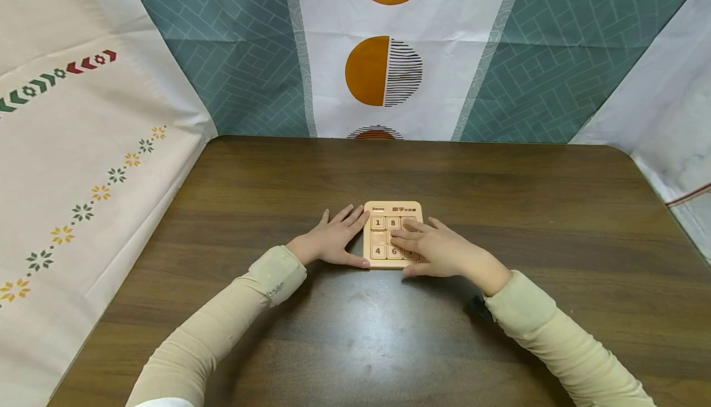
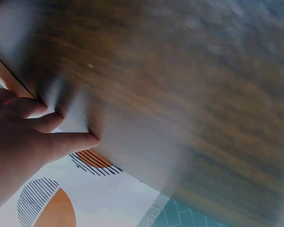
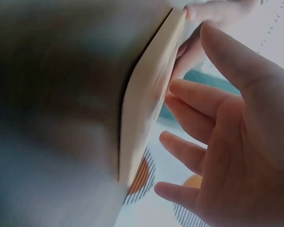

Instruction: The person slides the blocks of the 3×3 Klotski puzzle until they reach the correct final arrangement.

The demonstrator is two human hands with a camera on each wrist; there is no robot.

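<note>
A light wooden number puzzle board point(image 1: 391, 265) lies flat on the table, its square tiles marked 1, 8, 4 and 6 showing; an empty slot sits at the left of the middle row. My left hand point(image 1: 336, 238) rests with spread fingers at the board's left edge, thumb at the lower left corner. My right hand point(image 1: 444, 249) reaches over the right side, its fingers on or just above the tiles, covering several. In the right wrist view, the board point(image 3: 149, 99) is edge-on and the right hand point(image 3: 246, 123) has extended fingers. The left wrist view shows the left hand point(image 2: 23, 137) fingers spread.
The dark brown wooden table point(image 1: 355, 345) surrounds the board. Behind it hangs a teal and white cloth point(image 1: 255, 55) with orange circles. A cream cloth point(image 1: 66, 166) with flower patterns hangs at the left, and a whitish cloth point(image 1: 672, 104) at the right.
</note>
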